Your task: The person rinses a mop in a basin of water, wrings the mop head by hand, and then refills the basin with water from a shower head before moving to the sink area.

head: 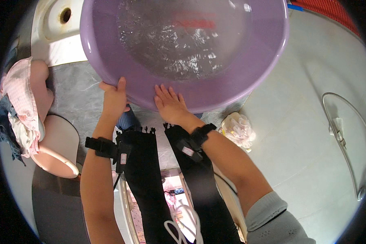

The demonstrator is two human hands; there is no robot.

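Note:
A large purple plastic basin fills the top middle of the head view, holding clear, rippling water. A blurred red patch shows in the water; I cannot tell whether it is a print or a reflection. My left hand grips the near left rim, thumb on top and fingers around the outside. Against the inner slope of the near rim lies my right hand, fingers spread and nothing in it. A black strap with a small device circles each wrist. The fringed ends of a black scarf hang between my arms.
At upper left is a stained white ceramic fixture with a drain hole. Clothes are heaped over pink plasticware on the left. A mesh bath puff lies right of my hand. A metal shower hose curves along the right.

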